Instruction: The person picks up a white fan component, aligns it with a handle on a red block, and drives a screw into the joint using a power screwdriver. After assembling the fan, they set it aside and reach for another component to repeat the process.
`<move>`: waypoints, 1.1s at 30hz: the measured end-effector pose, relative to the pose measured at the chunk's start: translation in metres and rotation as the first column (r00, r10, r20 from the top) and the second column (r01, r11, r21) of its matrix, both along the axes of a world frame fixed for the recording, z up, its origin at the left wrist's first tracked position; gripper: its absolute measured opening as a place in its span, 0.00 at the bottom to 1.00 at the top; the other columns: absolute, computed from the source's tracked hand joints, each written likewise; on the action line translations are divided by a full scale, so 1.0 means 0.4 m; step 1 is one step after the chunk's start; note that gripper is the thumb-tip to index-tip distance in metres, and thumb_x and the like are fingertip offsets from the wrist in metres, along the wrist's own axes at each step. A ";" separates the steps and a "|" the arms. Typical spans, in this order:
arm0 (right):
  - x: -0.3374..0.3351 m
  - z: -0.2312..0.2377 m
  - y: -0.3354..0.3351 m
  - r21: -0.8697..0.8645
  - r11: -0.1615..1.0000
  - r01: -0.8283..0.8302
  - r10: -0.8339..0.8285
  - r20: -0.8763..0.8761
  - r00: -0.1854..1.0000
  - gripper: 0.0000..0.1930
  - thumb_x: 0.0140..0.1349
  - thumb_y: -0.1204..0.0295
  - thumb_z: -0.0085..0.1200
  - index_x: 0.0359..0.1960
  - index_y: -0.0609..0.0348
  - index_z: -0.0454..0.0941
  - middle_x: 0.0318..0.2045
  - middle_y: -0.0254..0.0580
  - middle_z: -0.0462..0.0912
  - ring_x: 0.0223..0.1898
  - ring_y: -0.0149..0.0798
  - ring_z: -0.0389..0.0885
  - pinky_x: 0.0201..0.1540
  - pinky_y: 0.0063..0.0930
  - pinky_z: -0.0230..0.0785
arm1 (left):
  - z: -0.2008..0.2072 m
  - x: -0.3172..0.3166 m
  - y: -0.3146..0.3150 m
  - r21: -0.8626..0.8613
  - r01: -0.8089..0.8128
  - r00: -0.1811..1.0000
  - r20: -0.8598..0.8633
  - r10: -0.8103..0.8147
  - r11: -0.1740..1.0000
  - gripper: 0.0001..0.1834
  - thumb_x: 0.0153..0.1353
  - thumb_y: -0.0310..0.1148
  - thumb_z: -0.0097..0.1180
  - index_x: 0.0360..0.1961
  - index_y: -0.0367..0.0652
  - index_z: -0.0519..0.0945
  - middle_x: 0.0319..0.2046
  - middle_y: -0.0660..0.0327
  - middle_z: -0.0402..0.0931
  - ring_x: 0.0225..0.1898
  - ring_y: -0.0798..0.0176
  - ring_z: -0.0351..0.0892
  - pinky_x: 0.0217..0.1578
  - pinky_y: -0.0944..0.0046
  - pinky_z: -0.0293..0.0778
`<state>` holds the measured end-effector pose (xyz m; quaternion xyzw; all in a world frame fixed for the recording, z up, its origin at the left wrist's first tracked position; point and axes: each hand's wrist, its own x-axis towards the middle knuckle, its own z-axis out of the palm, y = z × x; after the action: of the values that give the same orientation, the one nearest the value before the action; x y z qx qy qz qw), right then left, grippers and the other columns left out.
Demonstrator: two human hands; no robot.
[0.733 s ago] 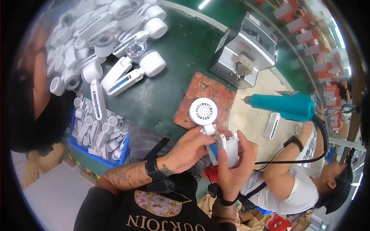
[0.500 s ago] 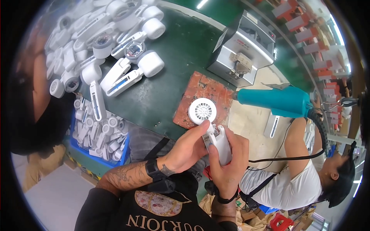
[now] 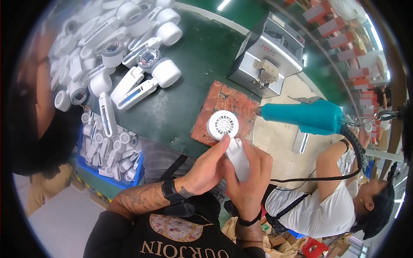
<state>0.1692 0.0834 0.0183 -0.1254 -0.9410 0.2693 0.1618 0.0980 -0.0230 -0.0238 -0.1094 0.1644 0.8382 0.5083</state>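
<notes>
Both my hands hold a white handheld fan together over the near edge of a worn red board (image 3: 241,101). Its round slotted head (image 3: 224,124) faces up above the board. My right hand (image 3: 249,187) is closed around the smooth white handle (image 3: 239,161). The left hand (image 3: 204,172) grips from the other side, its thumb against the joint between head and handle. The fingers beneath the handle are hidden. To the right of the board hangs a teal electric screwdriver (image 3: 301,117), its tip near the board's edge.
A heap of white fans (image 3: 142,92) covers the table's far left. Below it stands a blue crate (image 3: 138,170) full of similar parts. A silver screw feeder (image 3: 269,56) stands behind the board. Another fan part (image 3: 302,142) lies right; a co-worker (image 3: 318,210) sits there.
The handle's forked end, earlier showing two prongs, has been turned and brought up to the fan head, smooth side up. My right hand has shifted slightly left with it.
</notes>
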 end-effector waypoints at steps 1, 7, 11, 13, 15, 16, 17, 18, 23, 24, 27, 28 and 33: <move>0.000 -0.005 -0.001 0.000 1.000 0.003 -0.003 -0.003 1.000 0.29 0.50 0.77 0.67 0.57 0.63 0.76 0.47 0.52 0.76 0.48 0.52 0.76 0.50 0.41 0.71 | -0.001 0.001 -0.002 0.006 -0.001 0.999 -0.037 0.001 1.000 0.26 0.78 0.50 0.37 0.65 0.41 0.67 0.60 0.58 0.72 0.60 0.61 0.72 0.62 0.55 0.68; 0.017 -0.016 0.001 -0.045 0.999 -0.005 0.004 -0.030 1.000 0.30 0.49 0.78 0.68 0.57 0.64 0.76 0.46 0.51 0.73 0.47 0.52 0.76 0.50 0.42 0.71 | -0.001 0.006 -0.001 -0.109 0.011 0.950 -0.310 -0.045 0.994 0.22 0.75 0.35 0.44 0.66 0.36 0.66 0.64 0.50 0.70 0.64 0.56 0.71 0.66 0.54 0.66; 0.030 -0.005 -0.001 -0.027 0.999 -0.022 0.021 -0.051 0.998 0.30 0.50 0.74 0.70 0.57 0.63 0.76 0.47 0.48 0.70 0.47 0.47 0.74 0.48 0.37 0.70 | -0.002 -0.006 -0.011 -0.101 -0.026 0.939 -0.343 -0.010 0.995 0.22 0.72 0.28 0.49 0.64 0.33 0.67 0.62 0.43 0.72 0.63 0.52 0.74 0.65 0.53 0.69; 0.042 -0.014 0.000 -0.058 0.997 -0.048 0.044 -0.059 0.997 0.29 0.51 0.70 0.72 0.55 0.64 0.75 0.47 0.46 0.69 0.47 0.45 0.73 0.47 0.35 0.69 | 0.000 -0.014 -0.026 -0.095 -0.019 0.941 -0.338 -0.015 0.995 0.22 0.72 0.30 0.50 0.64 0.33 0.68 0.62 0.41 0.71 0.63 0.46 0.74 0.65 0.47 0.69; 0.063 -0.043 0.006 -0.407 0.913 0.001 -0.125 -0.278 0.952 0.30 0.52 0.59 0.72 0.49 0.65 0.74 0.48 0.43 0.67 0.47 0.41 0.70 0.47 0.31 0.66 | -0.006 -0.019 -0.028 0.017 -0.089 0.956 -0.280 0.090 0.996 0.23 0.71 0.31 0.52 0.64 0.33 0.67 0.62 0.40 0.71 0.64 0.41 0.72 0.67 0.42 0.67; 0.069 -0.059 0.012 -0.503 0.864 0.014 -0.137 -0.209 0.968 0.31 0.56 0.51 0.69 0.46 0.65 0.71 0.44 0.42 0.70 0.44 0.37 0.72 0.44 0.30 0.67 | -0.001 -0.022 -0.030 -0.005 -0.094 0.957 -0.278 0.089 0.996 0.25 0.70 0.33 0.55 0.64 0.33 0.67 0.61 0.40 0.72 0.63 0.37 0.72 0.67 0.38 0.65; 0.070 -0.059 0.016 -0.513 0.858 0.024 -0.153 -0.211 0.965 0.31 0.56 0.51 0.69 0.46 0.65 0.71 0.44 0.42 0.70 0.44 0.37 0.72 0.44 0.30 0.67 | 0.001 -0.025 -0.034 -0.016 -0.080 0.956 -0.283 0.072 0.997 0.25 0.70 0.33 0.55 0.64 0.33 0.67 0.61 0.40 0.72 0.63 0.37 0.72 0.67 0.38 0.65; 0.068 -0.061 0.023 -0.585 0.811 -0.027 -0.060 -0.129 0.990 0.29 0.55 0.55 0.70 0.47 0.65 0.72 0.41 0.44 0.75 0.39 0.39 0.75 0.40 0.33 0.69 | 0.001 -0.028 -0.037 0.000 -0.090 0.949 -0.302 0.086 0.996 0.26 0.69 0.34 0.56 0.63 0.33 0.68 0.61 0.40 0.72 0.63 0.37 0.73 0.66 0.37 0.66; 0.061 -0.071 0.004 -0.734 0.670 -0.106 0.076 -0.074 0.994 0.17 0.63 0.62 0.64 0.40 0.65 0.75 0.27 0.46 0.78 0.26 0.45 0.77 0.31 0.36 0.68 | -0.002 -0.031 -0.050 0.023 -0.125 0.917 -0.378 0.125 0.992 0.26 0.68 0.36 0.59 0.61 0.34 0.68 0.59 0.41 0.74 0.59 0.38 0.77 0.64 0.36 0.69; 0.059 -0.068 0.004 -0.743 0.661 -0.101 0.084 -0.061 0.995 0.15 0.65 0.64 0.61 0.37 0.65 0.76 0.24 0.46 0.75 0.23 0.48 0.74 0.28 0.36 0.66 | 0.000 -0.033 -0.045 0.029 -0.158 0.906 -0.393 0.157 0.987 0.25 0.68 0.36 0.59 0.61 0.35 0.68 0.58 0.41 0.75 0.58 0.40 0.78 0.64 0.36 0.69; 0.058 -0.071 0.003 -0.774 0.628 -0.082 0.105 -0.021 0.994 0.20 0.70 0.57 0.52 0.40 0.67 0.77 0.24 0.40 0.79 0.25 0.35 0.78 0.31 0.28 0.69 | -0.009 -0.039 -0.042 0.017 -0.165 0.899 -0.408 0.158 0.986 0.25 0.68 0.37 0.58 0.61 0.35 0.68 0.58 0.40 0.75 0.58 0.42 0.78 0.64 0.37 0.69; 0.055 -0.071 0.009 -0.775 0.627 -0.077 0.097 -0.021 0.995 0.20 0.70 0.57 0.52 0.40 0.67 0.77 0.24 0.40 0.79 0.25 0.35 0.78 0.31 0.28 0.69 | -0.008 -0.038 -0.038 0.010 -0.167 0.894 -0.420 0.156 0.986 0.26 0.69 0.37 0.58 0.62 0.36 0.67 0.58 0.40 0.75 0.58 0.43 0.79 0.64 0.37 0.69; 0.028 -0.049 -0.007 -0.541 0.836 -0.088 -0.072 -0.268 0.961 0.15 0.68 0.63 0.55 0.34 0.67 0.78 0.22 0.43 0.77 0.21 0.38 0.76 0.25 0.31 0.65 | -0.018 -0.028 -0.040 0.024 -0.144 0.918 -0.371 0.142 0.989 0.26 0.69 0.36 0.56 0.63 0.33 0.67 0.60 0.38 0.72 0.62 0.37 0.74 0.65 0.36 0.67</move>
<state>0.1803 0.0806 -0.0012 -0.1236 -0.7928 0.5428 0.2481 0.0868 -0.0391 -0.0311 0.0386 0.2507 0.8783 0.4052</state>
